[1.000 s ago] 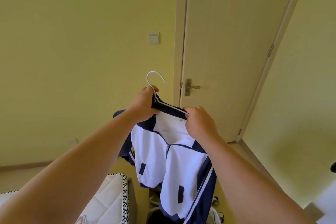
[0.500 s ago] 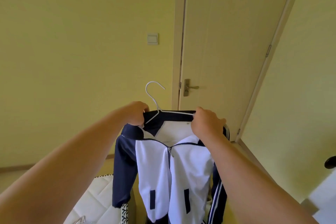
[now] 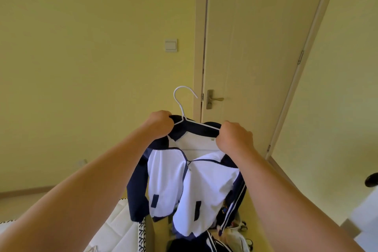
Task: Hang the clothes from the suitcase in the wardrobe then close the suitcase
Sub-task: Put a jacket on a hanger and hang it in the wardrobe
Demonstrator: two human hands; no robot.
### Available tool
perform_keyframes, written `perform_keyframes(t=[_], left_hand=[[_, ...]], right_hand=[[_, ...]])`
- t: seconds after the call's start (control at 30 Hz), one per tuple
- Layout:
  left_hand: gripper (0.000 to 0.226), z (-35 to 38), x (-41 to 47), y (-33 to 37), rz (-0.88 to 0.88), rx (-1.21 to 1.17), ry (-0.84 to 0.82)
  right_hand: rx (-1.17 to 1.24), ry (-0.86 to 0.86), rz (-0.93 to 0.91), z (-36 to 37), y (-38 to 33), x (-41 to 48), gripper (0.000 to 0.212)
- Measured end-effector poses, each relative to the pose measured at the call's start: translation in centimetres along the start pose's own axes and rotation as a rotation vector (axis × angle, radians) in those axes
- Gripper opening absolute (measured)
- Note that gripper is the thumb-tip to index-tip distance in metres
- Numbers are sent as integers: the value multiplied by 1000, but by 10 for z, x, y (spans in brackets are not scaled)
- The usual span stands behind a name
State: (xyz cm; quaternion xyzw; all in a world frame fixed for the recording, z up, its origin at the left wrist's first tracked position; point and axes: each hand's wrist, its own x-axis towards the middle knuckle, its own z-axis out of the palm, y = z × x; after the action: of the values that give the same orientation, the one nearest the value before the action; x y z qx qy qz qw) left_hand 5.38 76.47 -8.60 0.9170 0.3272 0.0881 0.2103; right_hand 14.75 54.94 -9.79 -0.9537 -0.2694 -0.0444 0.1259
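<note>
A white and navy zip jacket (image 3: pixel 192 188) hangs in front of me on a white wire hanger (image 3: pixel 181 98), whose hook points up. My left hand (image 3: pixel 158 124) grips the jacket's navy collar and the hanger's left shoulder. My right hand (image 3: pixel 234 138) grips the collar and the hanger's right end. The jacket's zip is partly open at the neck and its navy sleeves hang at both sides. Below it lie more dark and white clothes (image 3: pixel 208 243); the suitcase itself is hidden. The wardrobe is out of view.
A closed cream door (image 3: pixel 255 47) with a brass handle (image 3: pixel 213 99) stands straight ahead. A light switch (image 3: pixel 170 45) sits on the yellow wall to its left. A white quilted bed edge (image 3: pixel 122 229) is at lower left. A dark object (image 3: pixel 371 179) pokes in at the right edge.
My hands have spread apart along the hanger, pulling the jacket's shoulders over it. The hanger has levelled out and the jacket now hangs wider and squarer to me.
</note>
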Motion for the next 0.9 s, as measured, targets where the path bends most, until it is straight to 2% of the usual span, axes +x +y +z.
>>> perform_keyframes(t=[0.13, 0.27, 0.4, 0.5, 0.57, 0.63, 0.67, 0.73, 0.8, 0.9], left_hand=[[37, 5, -5, 12, 52, -145, 32], [33, 8, -8, 32, 158, -181, -16], [24, 0, -4, 25, 177, -117, 32], [31, -4, 4, 13, 113, -100, 71], [34, -4, 7, 8, 83, -121, 87], [34, -1, 8, 6, 73, -104, 87], [33, 1, 7, 7, 74, -79, 87], [32, 4, 5, 7, 83, -33, 90], [31, 7, 5, 4, 92, -14, 95], [31, 14, 3, 3, 126, 53, 65]], right_hand=[[76, 84, -131, 12, -2, 3, 24], [311, 12, -287, 11, -20, 5, 28], [288, -76, -167, 6, -5, 9, 44], [70, -272, -73, 6, 13, 8, 55], [-68, -333, -13, 9, 17, 4, 40], [-132, -325, 57, 10, 16, 1, 13], [-136, -353, 81, 9, 15, 1, 9], [-89, -414, 95, 9, 11, 1, 23], [-8, -415, 101, 6, 7, 1, 25], [216, -245, 68, -2, -2, 1, 21]])
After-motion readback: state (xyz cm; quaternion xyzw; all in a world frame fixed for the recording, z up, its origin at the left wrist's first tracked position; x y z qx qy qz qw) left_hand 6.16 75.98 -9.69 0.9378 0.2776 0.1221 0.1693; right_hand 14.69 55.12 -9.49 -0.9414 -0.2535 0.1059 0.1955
